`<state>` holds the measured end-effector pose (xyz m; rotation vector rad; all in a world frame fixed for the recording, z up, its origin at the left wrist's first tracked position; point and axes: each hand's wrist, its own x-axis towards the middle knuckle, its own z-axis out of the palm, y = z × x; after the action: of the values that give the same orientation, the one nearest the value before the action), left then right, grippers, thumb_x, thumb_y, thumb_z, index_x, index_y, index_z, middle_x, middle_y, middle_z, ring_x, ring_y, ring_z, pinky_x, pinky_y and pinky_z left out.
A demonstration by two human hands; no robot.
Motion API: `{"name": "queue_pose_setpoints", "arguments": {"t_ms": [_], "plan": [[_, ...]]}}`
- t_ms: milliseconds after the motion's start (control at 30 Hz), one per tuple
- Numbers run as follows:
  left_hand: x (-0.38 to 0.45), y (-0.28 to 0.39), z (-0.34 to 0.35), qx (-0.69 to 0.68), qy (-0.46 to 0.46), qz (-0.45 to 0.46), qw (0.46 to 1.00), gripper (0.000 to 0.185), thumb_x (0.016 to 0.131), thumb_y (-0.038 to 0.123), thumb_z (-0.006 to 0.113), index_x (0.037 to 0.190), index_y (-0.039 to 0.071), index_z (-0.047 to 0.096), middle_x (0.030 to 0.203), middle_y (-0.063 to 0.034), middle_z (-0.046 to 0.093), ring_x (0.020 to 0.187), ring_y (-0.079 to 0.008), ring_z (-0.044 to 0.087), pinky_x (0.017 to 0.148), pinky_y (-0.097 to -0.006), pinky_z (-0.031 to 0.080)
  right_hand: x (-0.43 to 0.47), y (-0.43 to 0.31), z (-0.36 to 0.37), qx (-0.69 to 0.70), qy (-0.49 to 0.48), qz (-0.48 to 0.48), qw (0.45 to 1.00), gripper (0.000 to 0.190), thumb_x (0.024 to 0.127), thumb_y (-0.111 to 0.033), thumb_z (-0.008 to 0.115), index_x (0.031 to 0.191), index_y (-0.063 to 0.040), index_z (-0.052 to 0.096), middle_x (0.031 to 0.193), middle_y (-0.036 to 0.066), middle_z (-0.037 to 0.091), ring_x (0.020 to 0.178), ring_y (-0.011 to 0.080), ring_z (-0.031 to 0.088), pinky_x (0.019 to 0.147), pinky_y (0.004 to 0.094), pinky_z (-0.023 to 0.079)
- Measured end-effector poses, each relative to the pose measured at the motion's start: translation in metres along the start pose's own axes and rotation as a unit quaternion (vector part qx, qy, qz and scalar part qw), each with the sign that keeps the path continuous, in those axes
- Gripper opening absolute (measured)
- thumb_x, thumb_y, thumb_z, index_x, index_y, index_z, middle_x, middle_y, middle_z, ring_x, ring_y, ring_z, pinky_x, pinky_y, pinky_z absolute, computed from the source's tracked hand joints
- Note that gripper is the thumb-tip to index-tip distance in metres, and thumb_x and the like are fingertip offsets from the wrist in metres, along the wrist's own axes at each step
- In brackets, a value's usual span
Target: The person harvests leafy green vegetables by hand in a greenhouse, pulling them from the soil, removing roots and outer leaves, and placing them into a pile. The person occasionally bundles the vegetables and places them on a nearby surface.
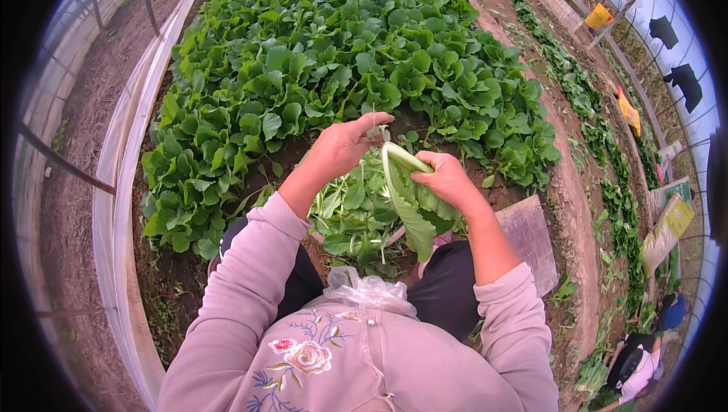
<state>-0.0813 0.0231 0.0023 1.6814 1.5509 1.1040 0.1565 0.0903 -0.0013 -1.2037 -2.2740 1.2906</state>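
My right hand [446, 179] grips a leafy green plant [418, 216] by its pale stems. Its broad leaves hang down, and its base points up towards my left hand [344, 145]. The left fingers are closed around thin, soil-brown roots [376, 138] at that base, with the thumb partly hidden. Below both hands lies a pile of picked greens [358, 207] on the ground between my knees.
A dense bed of leafy greens [341, 42] spreads ahead. White plastic sheeting [122, 145] borders it on the left. At right are a flat board [529, 241], a dirt path [574, 184], rows of cut greens [620, 218], sacks [668, 230] and a crouching person [634, 363].
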Motion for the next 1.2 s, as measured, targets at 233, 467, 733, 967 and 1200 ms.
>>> {"name": "queue_pose_setpoints", "arguments": {"t_ms": [233, 467, 733, 967, 1200], "plan": [[0.004, -0.002, 0.0, -0.042, 0.067, -0.014, 0.997, 0.012, 0.09, 0.009, 0.059, 0.098, 0.001, 0.065, 0.076, -0.0037, 0.066, 0.06, -0.0077, 0.059, 0.055, -0.0248, 0.048, -0.001, 0.001, 0.001, 0.188, -0.037, 0.031, 0.981, 0.026, 0.084, -0.002, 0.069, 0.109, -0.001, 0.068, 0.092, -0.002, 0.067, 0.076, 0.0063, 0.059, 0.072, 0.0241, 0.05], [0.007, -0.017, -0.007, 0.102, -0.003, -0.141, 0.985, 0.032, 0.095, 0.03, 0.059, 0.106, 0.002, 0.067, 0.085, -0.0057, 0.07, 0.057, -0.0118, 0.061, 0.059, -0.0297, 0.05, -0.006, -0.013, -0.002, 0.282, -0.025, 0.075, 0.956, 0.024, 0.084, -0.005, 0.068, 0.108, -0.002, 0.069, 0.088, -0.002, 0.067, 0.075, 0.005, 0.058, 0.07, 0.023, 0.048], [0.006, 0.006, 0.009, -0.271, -0.063, -0.094, 0.956, 0.033, 0.087, 0.016, 0.071, 0.115, 0.0, 0.065, 0.095, -0.0072, 0.069, 0.069, -0.0109, 0.061, 0.063, -0.027, 0.051, -0.001, -0.006, 0.002, 0.188, -0.057, 0.058, 0.979, 0.036, 0.083, -0.008, 0.071, 0.118, -0.002, 0.064, 0.103, 0.001, 0.067, 0.09, 0.0089, 0.061, 0.084, 0.0263, 0.049], [-0.006, 0.014, 0.005, -0.135, -0.041, -0.054, 0.989, 0.034, 0.082, 0.011, 0.069, 0.113, -0.001, 0.065, 0.095, -0.0065, 0.069, 0.083, -0.0121, 0.062, 0.076, -0.0285, 0.052, 0.003, -0.018, -0.001, 0.065, -0.014, -0.045, 0.997, 0.074, 0.072, -0.022, 0.08, 0.137, -0.004, 0.05, 0.134, 0.014, 0.056, 0.124, 0.0233, 0.053, 0.105, 0.0359, 0.041], [-0.015, 0.035, 0.019, -0.114, -0.005, 0.047, 0.992, 0.037, 0.082, 0.013, 0.07, 0.116, 0.0, 0.063, 0.093, -0.0084, 0.068, 0.084, -0.0148, 0.063, 0.077, -0.0306, 0.051, 0.004, -0.04, 0.018, 0.222, -0.052, -0.04, 0.973, 0.061, 0.074, -0.005, 0.076, 0.132, -0.004, 0.054, 0.109, 0.001, 0.064, 0.095, 0.01, 0.059, 0.087, 0.0273, 0.048]]}}
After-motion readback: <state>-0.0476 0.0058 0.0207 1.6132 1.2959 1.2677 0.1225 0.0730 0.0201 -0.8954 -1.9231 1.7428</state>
